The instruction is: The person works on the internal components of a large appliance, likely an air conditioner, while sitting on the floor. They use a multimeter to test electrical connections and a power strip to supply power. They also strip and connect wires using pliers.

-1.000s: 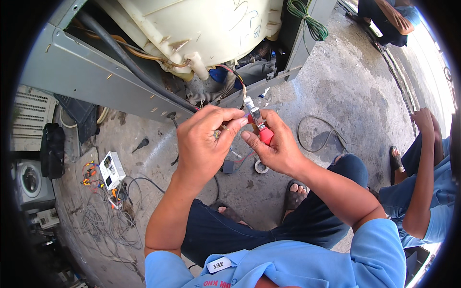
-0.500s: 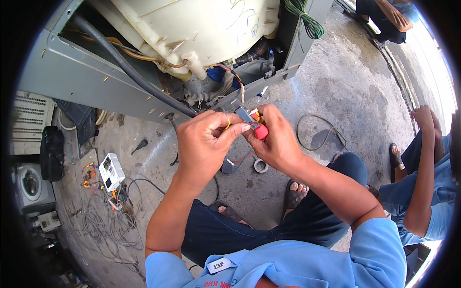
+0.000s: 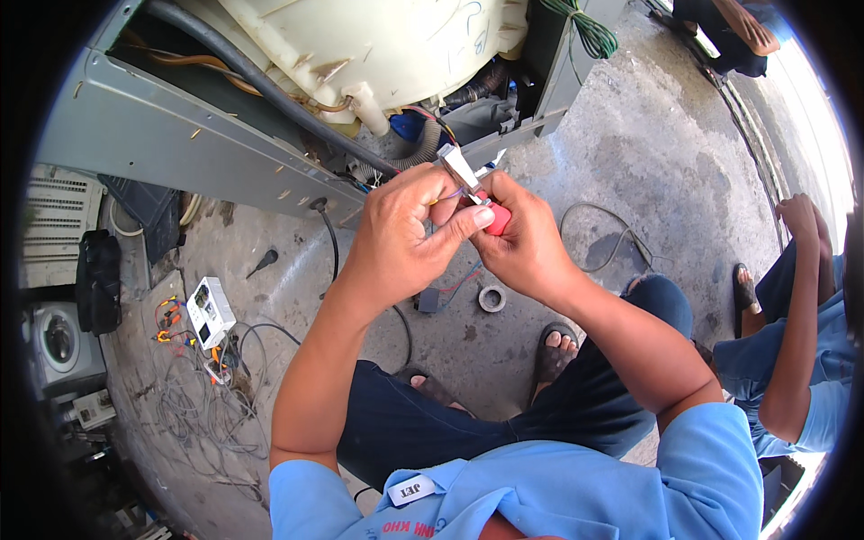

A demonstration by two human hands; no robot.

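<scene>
My right hand [image 3: 531, 238] is closed round the red grips of a metal-headed tool [image 3: 461, 169] that looks like pliers, its head pointing up and away from me. My left hand [image 3: 396, 229] pinches a thin wire [image 3: 454, 193] against the tool's jaws, thumb beside the red grip. Just where the jaws meet the wire, my fingers hide the detail. Both hands are held in front of an opened grey machine cabinet [image 3: 198, 148], close to its lower edge. Inside it shows a cream plastic tub [image 3: 387, 45], with a ribbed grey hose [image 3: 423, 148] and coloured wires below.
A thick black cable [image 3: 270, 85] runs across the cabinet. On the concrete floor lie a tape roll [image 3: 492, 299], a small dark block with wires [image 3: 429, 300], a white box [image 3: 211, 312] and tangled leads [image 3: 193, 414]. A seated person [image 3: 801, 333] is at the right.
The tool's head has turned to show a broad, bright metal face. My hands have shifted slightly and drawn closer together, and the view has moved a little.
</scene>
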